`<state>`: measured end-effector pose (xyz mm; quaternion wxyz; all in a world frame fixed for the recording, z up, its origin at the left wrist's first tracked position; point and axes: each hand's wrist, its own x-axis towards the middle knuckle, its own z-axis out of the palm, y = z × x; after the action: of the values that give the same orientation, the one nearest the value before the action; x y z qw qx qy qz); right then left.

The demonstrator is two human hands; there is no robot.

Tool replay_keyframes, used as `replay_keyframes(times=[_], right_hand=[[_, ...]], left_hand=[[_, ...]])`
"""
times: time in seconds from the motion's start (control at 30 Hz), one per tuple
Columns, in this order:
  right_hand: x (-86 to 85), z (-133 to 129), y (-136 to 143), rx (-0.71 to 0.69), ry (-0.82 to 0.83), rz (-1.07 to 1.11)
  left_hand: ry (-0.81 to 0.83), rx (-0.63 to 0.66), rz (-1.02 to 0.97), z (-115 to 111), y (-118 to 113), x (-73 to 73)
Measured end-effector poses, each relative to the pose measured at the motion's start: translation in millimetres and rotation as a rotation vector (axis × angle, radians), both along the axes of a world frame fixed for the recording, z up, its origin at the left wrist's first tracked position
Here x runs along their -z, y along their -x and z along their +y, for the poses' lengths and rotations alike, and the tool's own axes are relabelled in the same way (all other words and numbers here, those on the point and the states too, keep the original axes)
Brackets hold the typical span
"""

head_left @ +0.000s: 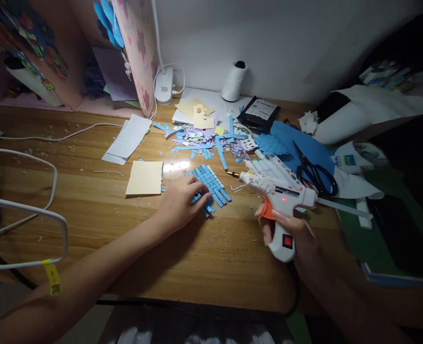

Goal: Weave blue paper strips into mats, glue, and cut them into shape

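My right hand [293, 227] is wrapped round a white hot glue gun [286, 200], fingers at its orange trigger [267, 208]. The gun's metal nozzle points left, a little above the table, and a red light shows on its body. My left hand [185, 198] rests on a mat of woven blue paper strips [211, 184], with its fingers curled and closed at the near-left part. The fingertips partly hide that part. Left of the mat lies a square cream paper pad [145, 178], its right edge bordered with small blue bits.
Paper scraps [204, 138] are heaped behind the mat. To the right lie black scissors [313, 172], a blue sheet [286, 136] and a black packet [259, 113]. A white thread spool [235, 81] stands by the wall. A white frame [63, 229] and cables are at left.
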<state>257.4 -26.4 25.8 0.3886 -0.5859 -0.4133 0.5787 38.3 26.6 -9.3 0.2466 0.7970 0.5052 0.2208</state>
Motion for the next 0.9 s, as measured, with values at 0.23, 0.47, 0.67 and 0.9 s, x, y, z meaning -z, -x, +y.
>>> replay_keyframes(times=[0.23, 0.47, 0.67, 0.9], right_hand=[[-0.8, -0.9, 2.1, 0.001, -0.02, 0.006], [-2.0, 2.1, 1.5, 0.018, -0.035, -0.002], [0.0, -0.9, 1.4, 0.017, -0.034, -0.007], [-0.7, -2.1, -0.2, -0.022, -0.002, -0.014]], left_hand=[[-0.023, 0.027, 0.084, -7.1, -3.6, -9.0], [-0.148, -0.086, 0.103, -3.8, 3.3, -5.7], [-0.114, -0.324, 0.333, 0.2, 15.9, -5.8], [0.352, -0.237, -0.393, 20.0, 31.4, -10.0]])
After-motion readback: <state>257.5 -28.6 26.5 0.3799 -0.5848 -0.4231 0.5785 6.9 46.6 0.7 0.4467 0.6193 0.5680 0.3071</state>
